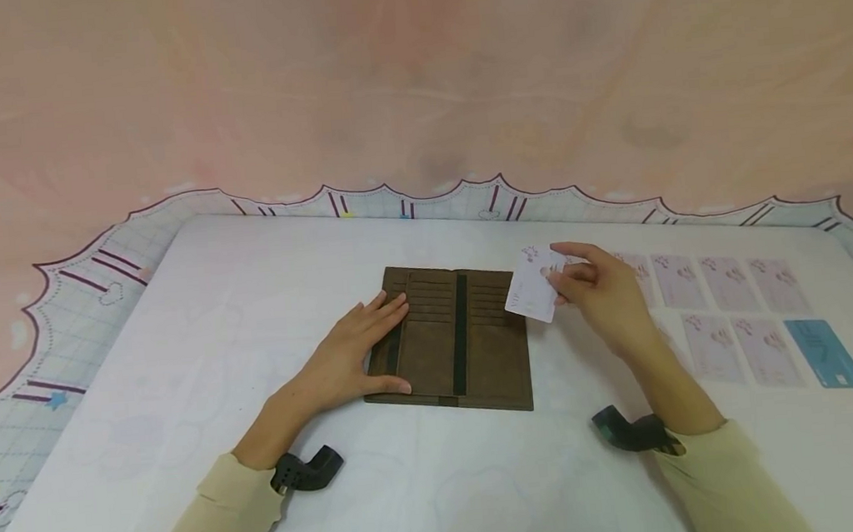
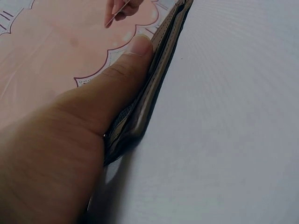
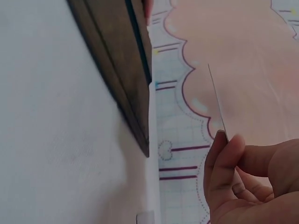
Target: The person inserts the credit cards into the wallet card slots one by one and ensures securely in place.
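Note:
A brown wallet [image 1: 455,339] lies spread on the white table [image 1: 235,314], its card slots facing up. My left hand [image 1: 361,346] rests flat on the wallet's left flap, thumb along its near edge; the left wrist view shows the thumb [image 2: 126,74] lying against the wallet [image 2: 154,79]. My right hand [image 1: 597,286] pinches a pale pink card [image 1: 537,286] just above the wallet's upper right corner. In the right wrist view the card [image 3: 216,102] appears edge-on between the fingertips [image 3: 224,154], beside the wallet [image 3: 126,60].
Several pale pink cards [image 1: 731,309] lie in two rows on the table to the right, with a blue card [image 1: 824,352] at the row's end. A pink patterned cloth [image 1: 383,94] hangs behind the table.

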